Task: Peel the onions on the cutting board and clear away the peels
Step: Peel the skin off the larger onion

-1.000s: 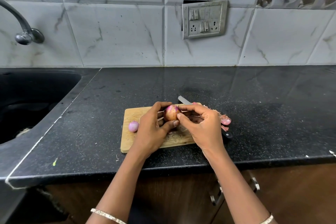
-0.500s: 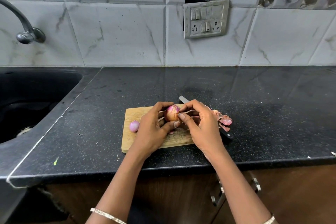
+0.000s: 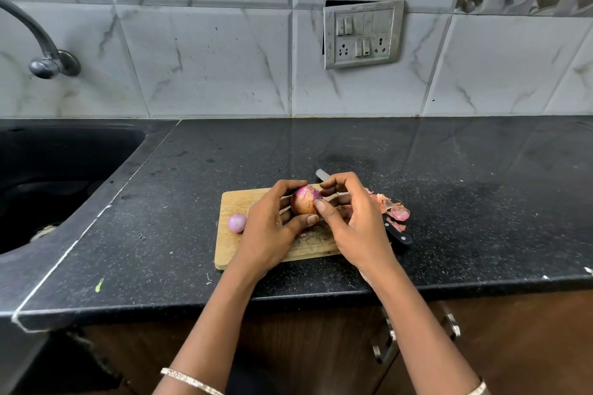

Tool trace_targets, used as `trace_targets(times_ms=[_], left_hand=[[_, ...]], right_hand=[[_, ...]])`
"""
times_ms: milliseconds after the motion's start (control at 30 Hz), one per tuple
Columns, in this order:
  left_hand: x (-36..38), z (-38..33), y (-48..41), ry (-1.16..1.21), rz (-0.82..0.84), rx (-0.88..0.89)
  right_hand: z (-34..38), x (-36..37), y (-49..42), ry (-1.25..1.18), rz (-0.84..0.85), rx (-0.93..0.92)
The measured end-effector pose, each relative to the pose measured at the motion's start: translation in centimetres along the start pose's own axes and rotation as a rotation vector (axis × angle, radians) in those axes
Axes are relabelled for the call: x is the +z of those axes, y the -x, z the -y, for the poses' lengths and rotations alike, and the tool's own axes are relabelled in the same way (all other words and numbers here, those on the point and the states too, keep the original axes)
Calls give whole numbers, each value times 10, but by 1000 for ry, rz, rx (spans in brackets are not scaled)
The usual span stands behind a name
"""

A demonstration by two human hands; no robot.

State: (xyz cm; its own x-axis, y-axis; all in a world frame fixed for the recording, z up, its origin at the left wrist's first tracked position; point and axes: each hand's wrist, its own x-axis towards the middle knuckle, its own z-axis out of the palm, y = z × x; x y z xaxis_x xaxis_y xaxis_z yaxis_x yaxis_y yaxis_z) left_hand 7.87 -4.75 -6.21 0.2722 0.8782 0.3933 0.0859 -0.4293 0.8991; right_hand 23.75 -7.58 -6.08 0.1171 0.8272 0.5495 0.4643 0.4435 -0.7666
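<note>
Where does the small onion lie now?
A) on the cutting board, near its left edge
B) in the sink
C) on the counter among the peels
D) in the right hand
A: the small onion lies on the cutting board near its left edge, just left of the left hand, which holds the larger onion.

I see grey marble-look wall tiles (image 3: 205,58) carrying a steel switch panel (image 3: 362,34). A black granite countertop (image 3: 449,186) meets a dark sink (image 3: 80,154) under a curved tap (image 3: 41,51).
</note>
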Motion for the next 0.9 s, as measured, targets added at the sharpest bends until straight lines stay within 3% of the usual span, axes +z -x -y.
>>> trace_targets(times_ms=[600, 900], left_hand=[[0, 2, -1, -41, 4, 4], [3, 4, -3, -209, -61, 50]], right_hand=[[0, -1, -1, 74, 44, 6], [0, -1, 0, 0, 6, 2]])
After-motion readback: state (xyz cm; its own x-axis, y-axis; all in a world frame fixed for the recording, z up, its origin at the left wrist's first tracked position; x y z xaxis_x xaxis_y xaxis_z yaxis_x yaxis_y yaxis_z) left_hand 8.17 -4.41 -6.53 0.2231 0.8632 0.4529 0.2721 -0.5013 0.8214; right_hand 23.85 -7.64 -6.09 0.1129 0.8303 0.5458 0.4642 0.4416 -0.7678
